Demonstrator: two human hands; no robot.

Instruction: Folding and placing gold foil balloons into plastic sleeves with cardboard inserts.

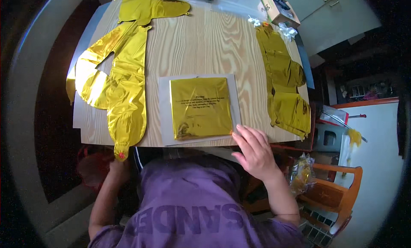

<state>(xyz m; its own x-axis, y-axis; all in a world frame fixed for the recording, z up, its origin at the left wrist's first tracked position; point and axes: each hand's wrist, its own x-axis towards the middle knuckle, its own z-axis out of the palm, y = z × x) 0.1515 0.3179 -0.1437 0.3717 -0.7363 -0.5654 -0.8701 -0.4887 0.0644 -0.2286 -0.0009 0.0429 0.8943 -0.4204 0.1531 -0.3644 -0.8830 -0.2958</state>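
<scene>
A square of folded gold foil (203, 119) in a clear sleeve lies on a grey-white card (165, 111) near the table's front edge. My right hand (254, 154) is open, its fingers stretched out flat, fingertips at the near right corner of the packet. My left hand (120, 167) is below the table edge, just under the tail of a flat gold foil balloon (128, 98). Shadow and the balloon's tail hide its fingers, so I cannot tell whether they grip it. That balloon lies crinkled along the left side, its tail hanging over the front edge.
Another flat gold balloon (137, 6) lies at the far left, and a creased gold one (289, 85) along the right edge. At the back are clear plastic sheets (235, 4), a small box (280, 10) and crumpled white tissue (287, 32). A wooden chair (334, 196) stands right.
</scene>
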